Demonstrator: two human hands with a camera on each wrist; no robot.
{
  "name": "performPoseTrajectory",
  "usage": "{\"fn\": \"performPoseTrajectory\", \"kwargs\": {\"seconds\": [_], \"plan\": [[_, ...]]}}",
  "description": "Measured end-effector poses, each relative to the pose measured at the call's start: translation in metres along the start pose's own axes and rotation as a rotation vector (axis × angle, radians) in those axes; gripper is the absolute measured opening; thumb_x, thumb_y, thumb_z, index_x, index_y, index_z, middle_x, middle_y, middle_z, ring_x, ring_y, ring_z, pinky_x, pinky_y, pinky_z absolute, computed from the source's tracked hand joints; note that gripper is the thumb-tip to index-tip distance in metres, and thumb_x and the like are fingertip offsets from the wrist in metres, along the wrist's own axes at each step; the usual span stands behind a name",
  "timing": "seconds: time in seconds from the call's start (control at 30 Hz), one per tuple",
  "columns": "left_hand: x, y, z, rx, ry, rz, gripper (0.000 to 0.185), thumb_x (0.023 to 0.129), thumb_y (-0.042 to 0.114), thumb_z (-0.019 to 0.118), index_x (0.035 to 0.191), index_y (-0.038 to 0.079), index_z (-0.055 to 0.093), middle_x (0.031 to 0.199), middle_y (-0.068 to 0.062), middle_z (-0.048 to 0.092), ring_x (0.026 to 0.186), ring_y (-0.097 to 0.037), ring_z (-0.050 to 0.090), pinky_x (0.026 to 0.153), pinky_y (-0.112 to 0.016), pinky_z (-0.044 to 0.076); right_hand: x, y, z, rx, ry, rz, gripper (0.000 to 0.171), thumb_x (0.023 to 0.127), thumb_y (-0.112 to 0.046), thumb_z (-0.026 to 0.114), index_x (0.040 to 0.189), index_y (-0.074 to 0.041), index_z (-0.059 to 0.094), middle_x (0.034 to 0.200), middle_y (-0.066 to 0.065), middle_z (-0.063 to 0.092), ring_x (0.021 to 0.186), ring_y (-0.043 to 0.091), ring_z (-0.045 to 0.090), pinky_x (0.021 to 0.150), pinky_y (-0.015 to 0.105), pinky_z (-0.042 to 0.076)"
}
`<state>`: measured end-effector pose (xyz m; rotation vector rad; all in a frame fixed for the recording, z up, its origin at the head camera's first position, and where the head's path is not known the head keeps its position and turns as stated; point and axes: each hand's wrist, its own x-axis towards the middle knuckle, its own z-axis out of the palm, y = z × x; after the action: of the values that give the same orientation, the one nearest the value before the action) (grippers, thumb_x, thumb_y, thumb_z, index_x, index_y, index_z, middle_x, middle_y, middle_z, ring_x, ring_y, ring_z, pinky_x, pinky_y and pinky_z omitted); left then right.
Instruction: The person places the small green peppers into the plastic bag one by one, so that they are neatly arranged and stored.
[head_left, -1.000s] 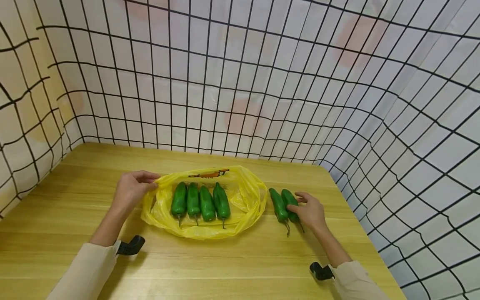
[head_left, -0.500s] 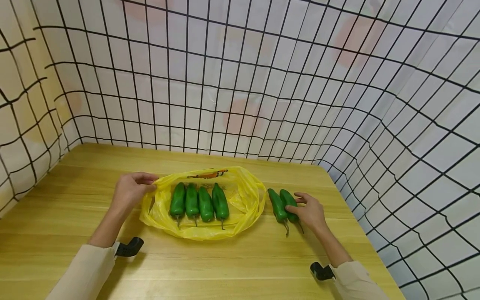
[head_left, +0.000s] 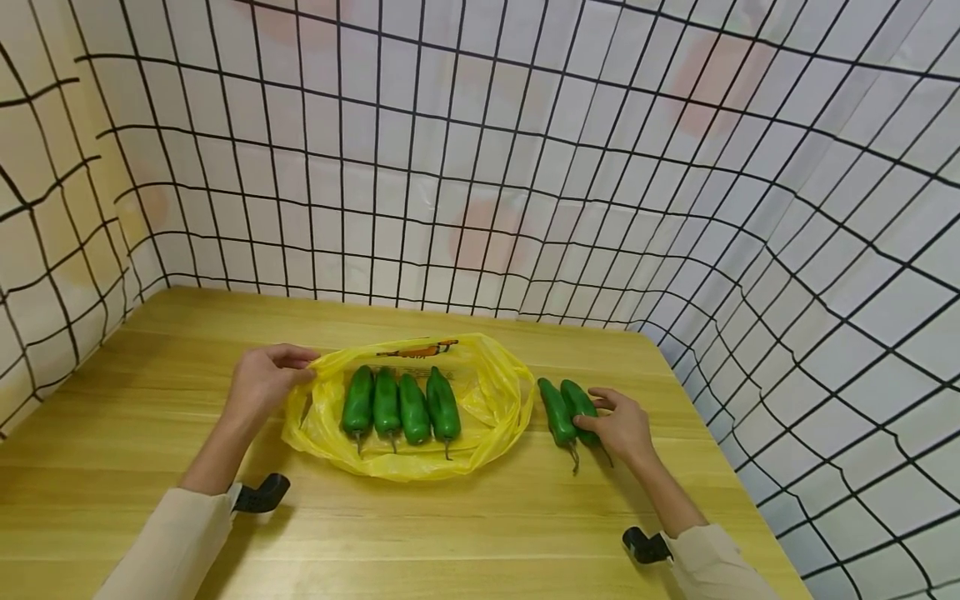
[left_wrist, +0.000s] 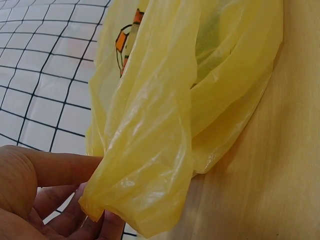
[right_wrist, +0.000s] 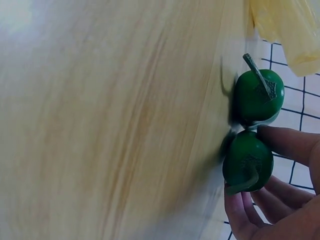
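Observation:
In the head view, several green chili peppers lie side by side, stems toward me, inside a wide-mouthed yellow plastic bag. My left hand pinches the bag's left edge between thumb and fingers; the left wrist view has the crumpled bag hanging from those fingers. To the right of the bag, two more peppers lie together. My right hand grips the right one, thumb on one side and fingers on the other. Its neighbour sits close against the thumb, as the right wrist view also shows.
A wooden table carries everything. Black wire grid panels backed with pale sheeting stand along its back, left and right sides. A black wrist mount juts from each cuff.
The gripped pepper has turned slightly, its stem end shifting a little to the right. My left hand and the bag stay where they were.

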<state>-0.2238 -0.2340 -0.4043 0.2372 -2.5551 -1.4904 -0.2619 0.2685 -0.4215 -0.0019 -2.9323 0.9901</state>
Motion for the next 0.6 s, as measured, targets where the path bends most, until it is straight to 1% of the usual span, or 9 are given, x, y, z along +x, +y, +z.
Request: {"fn": "performPoseTrajectory", "kwargs": {"seconds": [0.17,0.27,0.33,0.43,0.6], "plan": [[0.0008,0.0008,0.0007,0.007,0.006,-0.002,0.026,0.093,0.006,0.068,0.118,0.0,0.073,0.104,-0.016,0.073,0.087,-0.02,0.064,0.066,-0.021,0.052,-0.0005,0.0002,-0.0008,0.014,0.014,0.015,0.06,0.088,-0.021,0.078,0.141,-0.001,0.058,0.129,0.026,0.066,0.125,0.047,0.056,0.097,0.055,0.051],[0.0013,0.0012,0.0009,0.007,0.01,-0.003,0.026,0.093,0.006,0.068,0.117,0.0,0.074,0.103,-0.016,0.073,0.086,-0.018,0.064,0.065,-0.021,0.052,-0.0006,-0.0005,-0.0017,0.027,0.03,0.02,0.06,0.088,-0.022,0.078,0.141,-0.002,0.058,0.129,0.024,0.067,0.125,0.045,0.056,0.098,0.055,0.05],[0.0013,0.0012,0.0009,0.008,0.01,-0.003,0.026,0.093,0.006,0.068,0.117,0.0,0.074,0.103,-0.016,0.073,0.086,-0.019,0.064,0.065,-0.021,0.052,-0.0009,-0.0014,-0.0028,0.03,0.044,0.012,0.06,0.088,-0.022,0.078,0.141,-0.003,0.058,0.129,0.025,0.066,0.121,0.044,0.058,0.095,0.053,0.052],[0.001,0.0012,0.0008,0.011,0.011,-0.001,0.025,0.093,0.006,0.068,0.117,0.0,0.074,0.104,-0.016,0.073,0.087,-0.02,0.064,0.066,-0.02,0.052,-0.0019,-0.0029,-0.0051,0.037,0.064,-0.004,0.059,0.088,-0.022,0.079,0.14,-0.002,0.059,0.129,0.026,0.066,0.112,0.043,0.064,0.087,0.05,0.056],[0.0002,0.001,0.0007,0.012,0.012,0.001,0.026,0.093,0.007,0.069,0.117,0.0,0.074,0.104,-0.016,0.073,0.088,-0.021,0.064,0.066,-0.021,0.052,-0.0026,-0.0038,-0.0096,0.034,0.09,-0.024,0.058,0.088,-0.021,0.079,0.139,-0.002,0.06,0.128,0.026,0.067,0.101,0.039,0.069,0.074,0.039,0.058]]}}
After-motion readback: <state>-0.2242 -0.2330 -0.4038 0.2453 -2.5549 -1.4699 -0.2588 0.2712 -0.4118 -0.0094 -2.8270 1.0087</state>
